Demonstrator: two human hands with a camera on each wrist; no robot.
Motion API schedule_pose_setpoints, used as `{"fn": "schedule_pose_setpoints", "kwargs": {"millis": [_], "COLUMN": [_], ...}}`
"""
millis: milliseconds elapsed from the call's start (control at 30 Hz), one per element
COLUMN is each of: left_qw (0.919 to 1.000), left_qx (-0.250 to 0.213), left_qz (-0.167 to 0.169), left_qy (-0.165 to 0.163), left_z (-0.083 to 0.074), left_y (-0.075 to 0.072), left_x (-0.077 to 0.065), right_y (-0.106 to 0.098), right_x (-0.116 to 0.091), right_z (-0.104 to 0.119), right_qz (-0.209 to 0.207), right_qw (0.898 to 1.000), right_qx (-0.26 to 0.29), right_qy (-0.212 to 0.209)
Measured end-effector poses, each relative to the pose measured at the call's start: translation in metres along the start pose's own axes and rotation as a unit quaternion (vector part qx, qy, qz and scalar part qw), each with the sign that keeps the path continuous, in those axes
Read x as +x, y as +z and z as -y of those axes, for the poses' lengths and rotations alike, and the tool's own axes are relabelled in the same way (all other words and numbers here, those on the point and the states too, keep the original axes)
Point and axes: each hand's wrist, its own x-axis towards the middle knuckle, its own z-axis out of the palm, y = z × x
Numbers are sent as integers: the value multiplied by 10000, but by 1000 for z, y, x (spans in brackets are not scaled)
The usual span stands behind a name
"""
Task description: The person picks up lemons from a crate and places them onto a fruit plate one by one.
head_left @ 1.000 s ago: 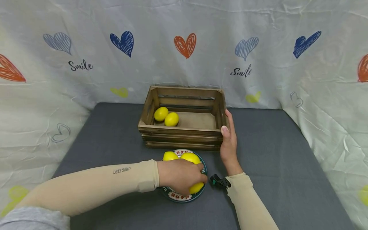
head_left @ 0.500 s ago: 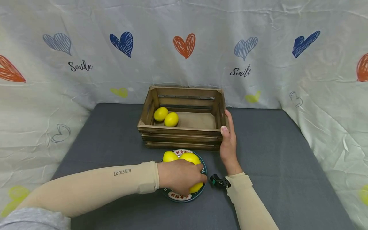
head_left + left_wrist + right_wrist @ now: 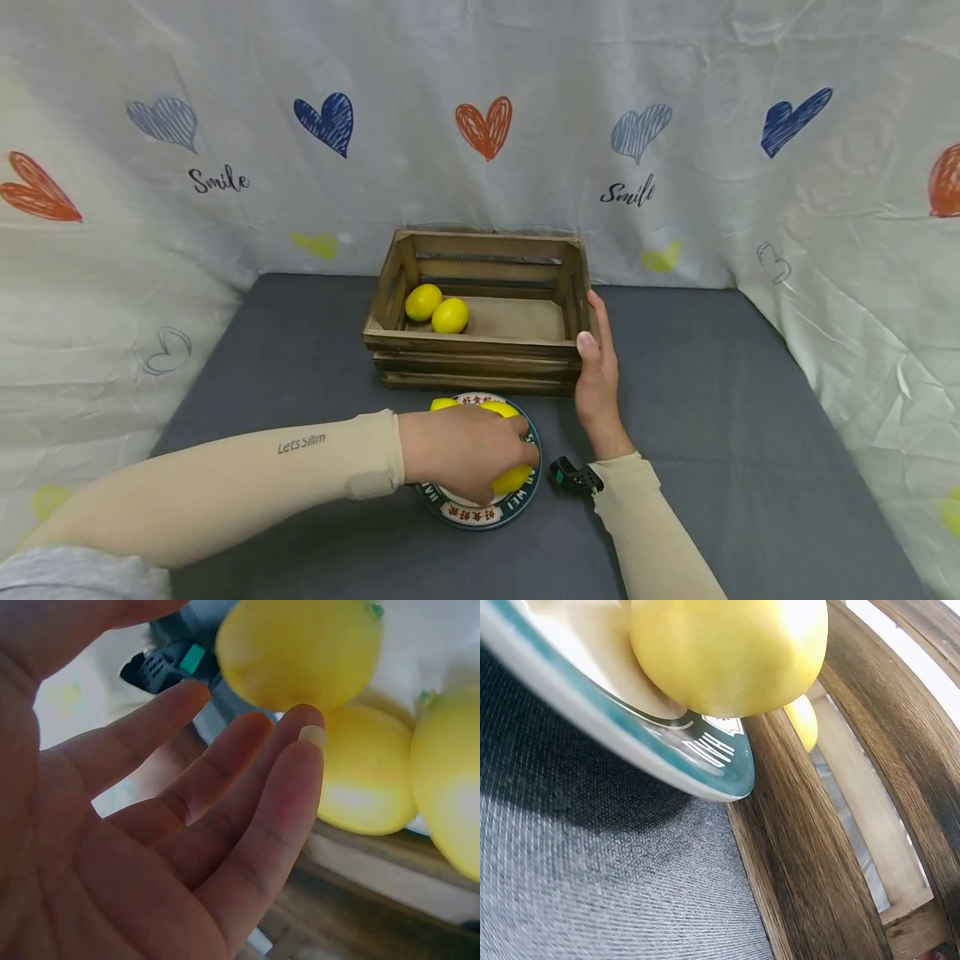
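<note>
My left hand [image 3: 468, 450] reaches over a round plate [image 3: 471, 514] with a dark green rim and holds nothing I can make out. In the left wrist view its fingers are loosely bent. Their tips touch or nearly touch a near lemon [image 3: 300, 652] and a second lemon [image 3: 364, 772], while a third lemon [image 3: 457, 772] lies to the right. That hand partly hides the lemons from the head view. My right hand [image 3: 598, 392] rests against the right side of a brown wooden crate [image 3: 472, 362], thumb at the front corner and fingers extended along the outside.
Two lemons, one at the left [image 3: 423, 302] and one beside it [image 3: 450, 316], lie in the crate's left part. The plate stands just in front of the crate on a dark grey tabletop [image 3: 712, 400]. A white curtain [image 3: 555, 125] printed with hearts hangs behind.
My left hand has shifted slightly left and away from me over the plate, covering more of the far lemons. The right hand stays on the crate. The head view has tilted a little.
</note>
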Motion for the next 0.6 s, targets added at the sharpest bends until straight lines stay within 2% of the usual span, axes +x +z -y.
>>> {"fn": "schedule_pose_setpoints", "kwargs": {"millis": [133, 267, 400, 600], "left_qw": [10000, 9987, 9956, 9942], "left_qx": [-74, -510, -923, -898], "left_qz": [4, -23, -145, -551], "left_qy": [-7, 27, -80, -215], "left_z": [2, 9, 17, 33], "left_y": [-15, -31, -56, -93], "left_x": [-7, -14, -23, -39], "right_y": [-2, -3, -3, -2], "right_x": [0, -1, 1, 1], "right_z": [1, -1, -1, 0], "right_qz": [33, 32, 55, 61], "right_qw": [10000, 10000, 10000, 9999], "right_qx": [14, 63, 57, 73], "right_qy": [43, 57, 37, 91]}}
